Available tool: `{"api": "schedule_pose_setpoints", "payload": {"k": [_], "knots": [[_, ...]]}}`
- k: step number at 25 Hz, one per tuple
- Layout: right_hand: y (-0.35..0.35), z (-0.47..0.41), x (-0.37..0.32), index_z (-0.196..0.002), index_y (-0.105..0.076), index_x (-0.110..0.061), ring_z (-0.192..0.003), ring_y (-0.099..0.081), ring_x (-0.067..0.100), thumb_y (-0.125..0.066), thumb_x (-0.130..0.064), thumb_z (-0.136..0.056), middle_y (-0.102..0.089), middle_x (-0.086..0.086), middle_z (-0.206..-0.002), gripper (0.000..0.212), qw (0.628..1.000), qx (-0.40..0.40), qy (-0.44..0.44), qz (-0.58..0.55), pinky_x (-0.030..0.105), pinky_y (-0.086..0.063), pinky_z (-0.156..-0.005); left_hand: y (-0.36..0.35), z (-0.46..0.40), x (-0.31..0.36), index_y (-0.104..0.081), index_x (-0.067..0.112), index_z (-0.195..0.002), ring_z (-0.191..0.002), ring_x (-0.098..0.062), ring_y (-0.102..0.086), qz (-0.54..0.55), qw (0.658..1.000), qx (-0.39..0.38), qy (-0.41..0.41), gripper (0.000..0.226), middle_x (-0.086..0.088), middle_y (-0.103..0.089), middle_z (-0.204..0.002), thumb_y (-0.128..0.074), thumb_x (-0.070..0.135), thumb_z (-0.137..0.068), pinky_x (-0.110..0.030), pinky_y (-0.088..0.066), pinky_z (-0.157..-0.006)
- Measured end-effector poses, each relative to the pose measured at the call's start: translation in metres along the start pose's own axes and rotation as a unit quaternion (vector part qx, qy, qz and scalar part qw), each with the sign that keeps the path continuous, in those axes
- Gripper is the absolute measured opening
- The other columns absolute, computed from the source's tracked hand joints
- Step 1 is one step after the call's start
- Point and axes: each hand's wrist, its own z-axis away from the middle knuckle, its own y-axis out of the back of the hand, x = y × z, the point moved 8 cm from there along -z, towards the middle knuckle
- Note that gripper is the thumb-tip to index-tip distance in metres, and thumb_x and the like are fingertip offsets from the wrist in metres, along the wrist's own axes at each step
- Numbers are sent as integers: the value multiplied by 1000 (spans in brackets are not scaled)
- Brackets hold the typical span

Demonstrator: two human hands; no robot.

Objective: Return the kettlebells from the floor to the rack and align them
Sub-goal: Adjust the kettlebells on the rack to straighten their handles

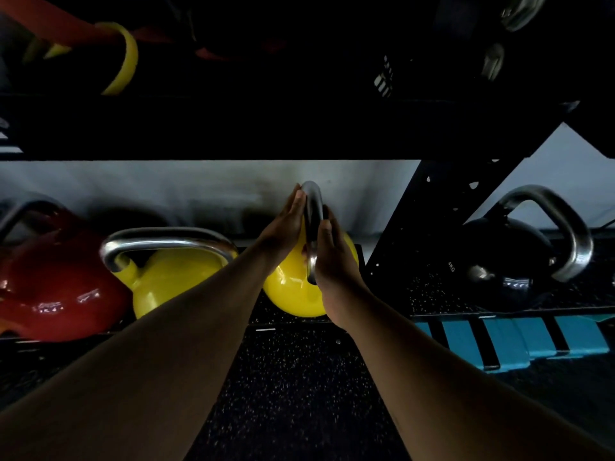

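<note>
A yellow kettlebell (293, 291) with a steel handle sits on the bottom shelf of the black rack (213, 128), its handle turned edge-on toward me. My left hand (286, 224) lies flat against the left side of that handle, fingers straight. My right hand (332, 257) presses the handle's right side, fingers partly curled on it. A second yellow kettlebell (173, 274) stands just left of it, handle crosswise. A red kettlebell (53, 287) is at the far left. A black kettlebell (512, 257) rests to the right, beyond the rack's slanted upright.
The rack's slanted black upright (442, 207) rises just right of my hands. Blue and black striped blocks (519, 341) lie on the speckled rubber floor (299, 387) at right. Yellow and red bands (123, 58) and more steel-handled weights (515, 11) fill the dark upper shelf.
</note>
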Motion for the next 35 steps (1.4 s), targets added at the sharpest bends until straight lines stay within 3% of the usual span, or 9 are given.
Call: {"api": "schedule_pose_setpoints", "payload": {"k": [5, 10, 14, 18, 24, 27, 29, 31, 35], "knots": [[-2, -8, 3, -148, -36, -36, -84, -60, 11, -26, -37, -106, -58, 7, -137, 43, 1000, 10, -3, -18, 29, -47, -77, 0, -4, -3, -20, 23, -152, -145, -7, -17, 20, 1000, -9, 9, 52, 7, -20, -159, -24, 41, -103, -29, -14, -120], [-8, -14, 9, -148, -38, -31, -114, -60, 21, -27, -32, -106, -53, 6, -143, 43, 999, 7, 6, -52, 25, -50, -84, 3, -7, -4, -20, 23, -152, -145, -6, -17, 1, 1000, -14, -2, 52, 6, -19, -160, -23, 41, -103, -32, -14, -121], [-8, -13, 8, -148, -37, -33, -90, -60, 11, -26, -35, -106, -57, 7, -138, 43, 999, 6, 7, -31, 28, -47, -77, 4, -11, -6, -19, 21, -152, -146, -8, -16, -17, 1000, -17, -2, 53, 3, -18, -161, -22, 41, -103, -36, -16, -121], [-6, -6, 4, -149, -34, -34, -83, -56, -9, -26, -34, -107, -53, -11, -133, 43, 1000, -2, 24, -13, 16, -45, -75, 4, -11, -10, -21, 24, -152, -145, -8, -19, -19, 1000, -16, 2, 54, 5, -21, -160, -23, 45, -102, -39, -19, -120], [-3, 0, -1, -149, -32, -37, -82, -58, 4, -23, -36, -106, -62, -1, -114, 44, 999, -3, 16, 42, 38, -49, -89, 4, -7, -1, -19, 15, -152, -147, -10, -15, -56, 998, -29, -8, 52, 0, -18, -160, -23, 34, -104, -32, -12, -121], [1, 2, -10, -147, -36, -36, -90, -64, 16, -26, -35, -105, -65, 6, -119, 43, 992, -4, 46, 120, 38, -53, -83, 10, -11, 10, -25, 9, -150, -145, -19, -23, -142, 988, -46, -32, 55, -9, -26, -157, -30, 36, -102, -37, -16, -120], [3, -1, -17, -143, -41, -31, -98, -66, 24, -29, -36, -104, -64, 9, -125, 41, 979, -1, 43, 200, 36, -52, -80, 15, -10, 22, -31, 11, -149, -144, -23, -27, -282, 956, -66, -46, 54, -8, -29, -157, -33, 37, -102, -33, -19, -118], [6, -4, -34, -134, -48, -23, -107, -61, 36, -33, -35, -103, -63, 15, -122, 37, 943, 17, 54, 327, 38, -47, -81, 32, -3, 38, -39, 26, -146, -140, -29, -35, -414, 908, -24, -55, 51, -3, -38, -153, -36, 46, -99, -42, -25, -115], [14, 3, -72, -137, -45, -20, -119, -49, 36, -43, -34, -98, -53, 15, -130, 41, 835, 44, 140, 530, 41, -42, -89, 40, 36, 66, -39, 40, -141, -134, -34, -38, -634, 758, -15, -151, 43, -1, -44, -148, -30, 44, -99, -60, -14, -112]]}}
